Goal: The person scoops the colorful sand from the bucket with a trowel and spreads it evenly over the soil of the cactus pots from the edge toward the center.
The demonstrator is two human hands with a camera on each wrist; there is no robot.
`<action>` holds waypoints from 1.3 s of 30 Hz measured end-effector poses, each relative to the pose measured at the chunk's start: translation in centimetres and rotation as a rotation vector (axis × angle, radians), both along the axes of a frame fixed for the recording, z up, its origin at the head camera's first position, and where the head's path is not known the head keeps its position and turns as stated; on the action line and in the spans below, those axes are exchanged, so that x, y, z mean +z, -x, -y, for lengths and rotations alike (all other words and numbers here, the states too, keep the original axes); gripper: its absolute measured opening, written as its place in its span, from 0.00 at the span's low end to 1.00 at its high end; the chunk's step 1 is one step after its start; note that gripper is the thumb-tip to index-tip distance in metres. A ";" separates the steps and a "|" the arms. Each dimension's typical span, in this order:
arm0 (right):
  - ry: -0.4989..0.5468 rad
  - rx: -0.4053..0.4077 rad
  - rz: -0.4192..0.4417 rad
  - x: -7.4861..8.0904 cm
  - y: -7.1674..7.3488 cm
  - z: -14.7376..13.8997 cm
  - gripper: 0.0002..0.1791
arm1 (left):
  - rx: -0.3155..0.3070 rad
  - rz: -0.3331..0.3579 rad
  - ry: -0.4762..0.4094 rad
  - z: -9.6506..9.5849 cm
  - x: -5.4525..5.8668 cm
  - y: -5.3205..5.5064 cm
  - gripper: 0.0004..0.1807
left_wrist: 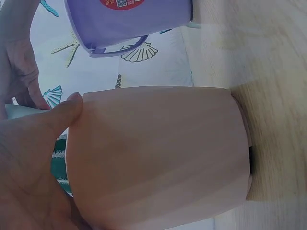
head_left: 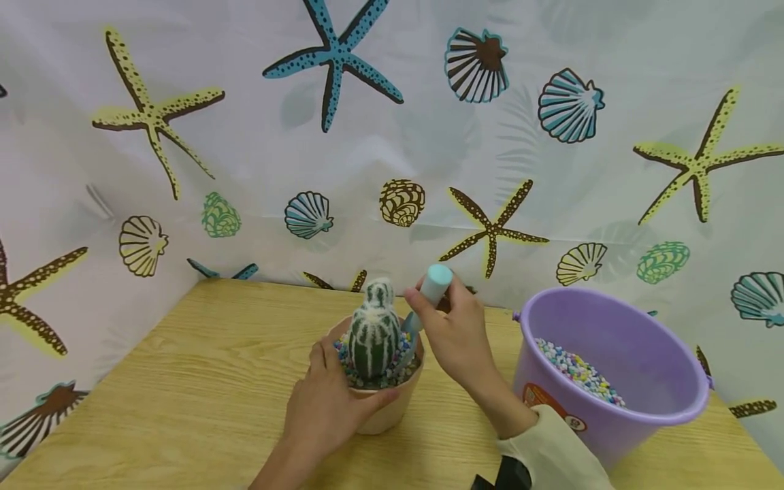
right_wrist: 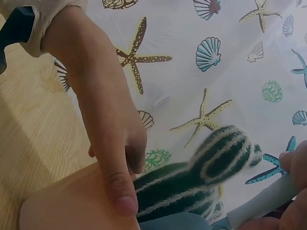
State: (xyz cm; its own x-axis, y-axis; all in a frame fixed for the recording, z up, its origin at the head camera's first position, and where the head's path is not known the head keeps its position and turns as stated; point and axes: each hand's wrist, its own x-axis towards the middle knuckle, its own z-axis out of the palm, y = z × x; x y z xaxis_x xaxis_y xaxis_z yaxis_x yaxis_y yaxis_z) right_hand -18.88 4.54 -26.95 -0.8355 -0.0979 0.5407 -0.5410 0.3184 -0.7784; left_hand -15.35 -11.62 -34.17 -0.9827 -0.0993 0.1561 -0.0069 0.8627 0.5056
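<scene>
A green cactus with white woolly stripes (head_left: 372, 344) stands in a pale peach flowerpot (head_left: 381, 418), with colourful pebbles around its base. My left hand (head_left: 324, 401) grips the pot's rim from the left and front, the thumb lying along the near side. From the right, my right hand (head_left: 461, 337) holds a small trowel by its light blue handle (head_left: 436, 280). The trowel's blue-grey blade (right_wrist: 175, 223) points down into the pot beside the cactus, its tip at the pebbles. In the left wrist view the pot's smooth side (left_wrist: 158, 153) hides most of the cactus.
A purple bucket (head_left: 603, 432) stands on the right of the wooden table (head_left: 233, 367), near my right forearm. Inside it lie many small coloured pebbles (head_left: 582, 373). A white cloth (head_left: 245, 156) printed with starfish and shells hangs behind the table.
</scene>
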 end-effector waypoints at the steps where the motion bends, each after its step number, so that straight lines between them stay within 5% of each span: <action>1: -0.006 0.005 -0.003 0.0 0.0 0.0 0.08 | 0.000 -0.001 -0.008 -0.1 0.0 0.0 0.69; 14: 0.038 0.029 0.078 0.2 0.3 -1.8 0.08 | -0.031 0.086 0.068 0.5 0.3 0.2 0.70; 20: 0.091 0.026 0.142 1.4 -0.1 -2.9 0.08 | -0.065 0.130 0.069 1.0 0.6 0.1 0.69; 25: 0.129 0.016 0.116 2.2 -0.4 -3.4 0.07 | -0.063 0.127 0.099 0.8 0.7 0.1 0.70; 32: 0.123 0.057 0.147 1.1 -0.1 -3.0 0.07 | -0.057 0.117 0.130 0.6 0.8 -0.1 0.69; 39: 0.134 0.014 0.149 0.9 0.0 -3.3 0.08 | -0.061 0.128 0.134 0.8 1.0 -0.1 0.68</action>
